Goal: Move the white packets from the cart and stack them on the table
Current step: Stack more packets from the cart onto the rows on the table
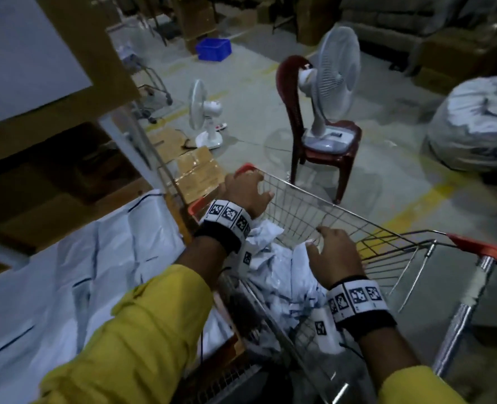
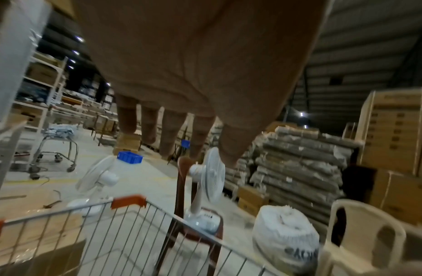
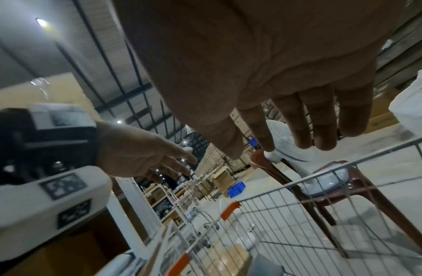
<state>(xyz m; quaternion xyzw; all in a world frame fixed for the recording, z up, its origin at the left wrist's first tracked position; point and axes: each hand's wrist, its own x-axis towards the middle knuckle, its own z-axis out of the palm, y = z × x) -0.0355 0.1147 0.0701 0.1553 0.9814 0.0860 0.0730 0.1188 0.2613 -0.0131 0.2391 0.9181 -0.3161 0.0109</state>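
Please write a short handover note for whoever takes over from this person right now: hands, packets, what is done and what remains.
Left hand: open, empty, over the far left part of the cart.
Right hand: open, fingers spread, empty, just above the white packets in the cart.
Packets already on the table, to the left of the cart, lie flat and overlapping.
Done: part of the load is across.
Left: a crumpled heap remains in the cart basket; pick it up, carry it left and stack it on the table pile.
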